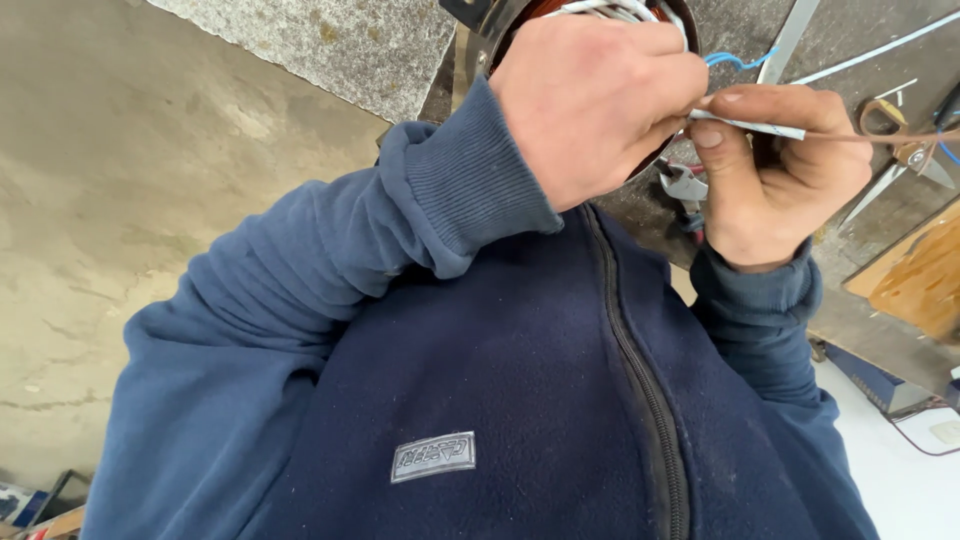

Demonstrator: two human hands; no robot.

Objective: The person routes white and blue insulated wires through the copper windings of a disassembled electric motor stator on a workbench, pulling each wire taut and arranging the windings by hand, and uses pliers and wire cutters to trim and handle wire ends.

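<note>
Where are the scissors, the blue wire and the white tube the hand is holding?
scissors [905, 145]: head view, on the pivot below the handle loop.
blue wire [735, 60]: head view, on its curled part.
white tube [755, 126]: head view, on the middle, past the right hand [785, 175] fingertips.

thin white sleeve [750, 124] | level, pinched at both ends | over workbench
</note>
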